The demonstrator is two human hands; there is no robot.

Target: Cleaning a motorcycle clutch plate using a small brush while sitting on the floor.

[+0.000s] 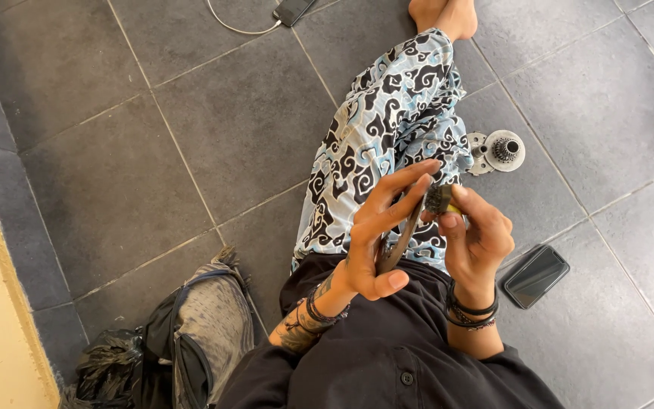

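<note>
I sit on a grey tiled floor with one leg in patterned blue, black and white trousers stretched out. My left hand [386, 231] holds a flat, dark, greasy metal ring part [403, 238] edge-on, fingers spread along it. My right hand [476, 235] pinches a small dark scrubbing pad with a yellow edge [440, 201] against the top of that part. Both hands hover above my thigh, close together.
A metal hub with a toothed centre [502, 150] lies on the floor beside my leg. A dark phone [537, 276] lies at the right. Another phone with a white cable [291, 10] lies at the top. A grey bag and black plastic [191, 333] sit at the lower left.
</note>
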